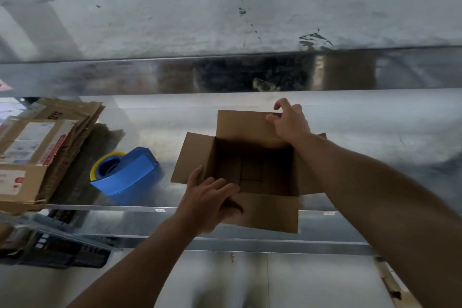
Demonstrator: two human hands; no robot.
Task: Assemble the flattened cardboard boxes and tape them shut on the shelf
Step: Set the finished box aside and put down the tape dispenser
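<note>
Standing open near the front edge of the metal shelf [375,132], the cardboard box [252,170] has its four top flaps spread outward, and its dark inside shows the folded bottom flaps. The left hand [210,197] grips the near flap at the near-left corner, fingers curled over it. The right hand [287,120] holds the far flap, fingers curled round its right end. Left of the box lies a blue tape dispenser [125,172] carrying a yellow roll; further left, a stack of flattened boxes [37,152]
</note>
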